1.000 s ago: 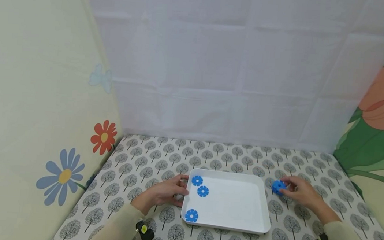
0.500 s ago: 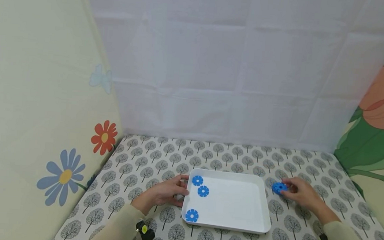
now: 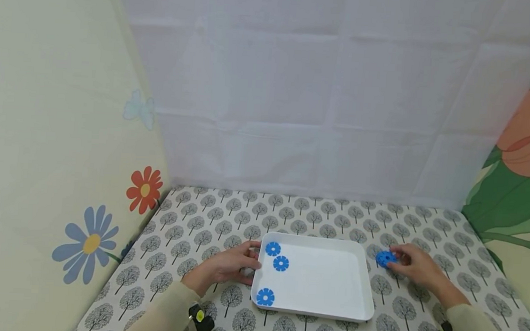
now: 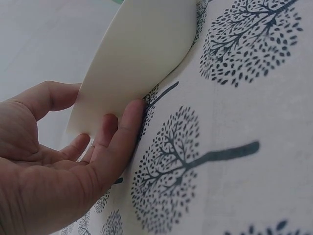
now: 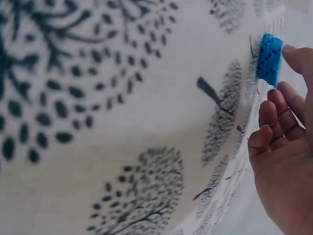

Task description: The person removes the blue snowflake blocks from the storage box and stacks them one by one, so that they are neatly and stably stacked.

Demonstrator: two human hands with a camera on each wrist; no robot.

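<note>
A shallow white tray [image 3: 317, 285] lies on the tree-print cloth. Its left side wall is gripped by my left hand [image 3: 231, 262]; in the left wrist view one digit reaches over the rim and the other fingers lie against the tray's outer wall [image 4: 142, 44]. Beyond the tray's right side, my right hand [image 3: 416, 266] holds a small stack of blue notched discs [image 3: 385, 259] at its edge with thumb and fingertips. The right wrist view shows the disc stack [image 5: 270, 59] edge-on, close to the cloth. Part of it is hidden by fingers.
Inside the tray, along its left side, lie three loose blue notched discs: one in the far corner [image 3: 273, 249], another beside it [image 3: 281, 263], and one in the near corner [image 3: 265, 297]. A white curtain [image 3: 295, 111] hangs behind the table, with printed panels at both sides.
The disc stack in my right hand has tipped flatter, with its top face turned further upward, and the hand has shifted very slightly. My left hand and the tray have stayed put.
</note>
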